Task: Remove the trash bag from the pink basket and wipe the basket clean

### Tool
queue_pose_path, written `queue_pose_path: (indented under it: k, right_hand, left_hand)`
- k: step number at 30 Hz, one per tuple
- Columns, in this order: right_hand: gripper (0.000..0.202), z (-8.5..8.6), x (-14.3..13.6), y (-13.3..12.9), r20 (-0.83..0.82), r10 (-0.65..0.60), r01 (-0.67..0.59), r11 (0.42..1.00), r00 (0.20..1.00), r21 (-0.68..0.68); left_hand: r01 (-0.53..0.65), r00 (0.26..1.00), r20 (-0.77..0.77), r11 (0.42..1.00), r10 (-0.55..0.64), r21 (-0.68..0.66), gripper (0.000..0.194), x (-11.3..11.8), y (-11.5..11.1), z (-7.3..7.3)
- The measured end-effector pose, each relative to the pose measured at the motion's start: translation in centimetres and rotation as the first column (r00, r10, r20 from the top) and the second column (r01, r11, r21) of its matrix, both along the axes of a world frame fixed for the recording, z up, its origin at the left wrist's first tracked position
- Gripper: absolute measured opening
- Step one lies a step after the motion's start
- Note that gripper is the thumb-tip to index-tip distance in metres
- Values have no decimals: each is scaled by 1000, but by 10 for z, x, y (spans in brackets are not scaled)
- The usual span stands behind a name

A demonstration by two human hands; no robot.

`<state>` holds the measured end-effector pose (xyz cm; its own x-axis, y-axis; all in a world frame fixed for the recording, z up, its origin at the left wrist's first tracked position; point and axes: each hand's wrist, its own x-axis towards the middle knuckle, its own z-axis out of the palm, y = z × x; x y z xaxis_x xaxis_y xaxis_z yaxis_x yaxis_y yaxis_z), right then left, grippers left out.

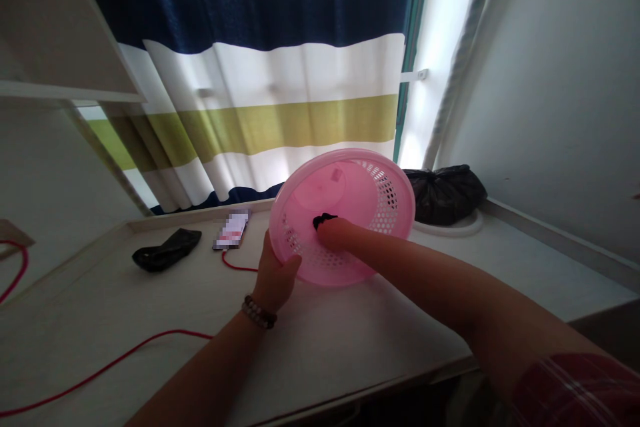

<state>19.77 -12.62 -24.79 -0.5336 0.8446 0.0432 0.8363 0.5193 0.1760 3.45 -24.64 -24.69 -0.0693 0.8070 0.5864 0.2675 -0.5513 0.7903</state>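
Note:
A pink perforated basket (341, 275) is tilted on the white tabletop, its round opening facing me. My left hand (277, 273) grips its left rim, thumb on the inside, with a beaded bracelet on the wrist. My right hand (333, 233) reaches inside the basket, its fingers closed around a small piece of black material (324, 219). The fingertips of that hand are mostly hidden.
A folded black bag (167, 251) and a phone (232, 229) on a red cable (175, 331) lie left. A filled black bag (445, 195) sits on a white round rim (463, 225) at right. Striped curtains (280, 80) hang behind.

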Motion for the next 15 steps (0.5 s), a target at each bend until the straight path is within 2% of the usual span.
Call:
queue_pose_path:
  k: [3, 7, 11, 15]
  right_hand:
    - [38, 6, -4, 17, -50, -85, 85, 996, 995, -3]
    - [35, 9, -9, 29, -96, -130, 129, 991, 987, -21]
    - [36, 5, -12, 28, -196, -148, 137, 988, 969, -65]
    - [40, 1, -8, 18, -234, -109, 96, 993, 966, -66]
  left_hand:
    - [25, 1000, 10, 1000, -25, 3, 69, 0, 0, 1]
    - [43, 999, 23, 999, -43, -7, 69, 1, -2, 3]
    - [10, 1000, -16, 1000, -9, 25, 68, 1, -5, 4]
    - [-29, 999, -39, 997, 32, 69, 69, 2, -8, 6]
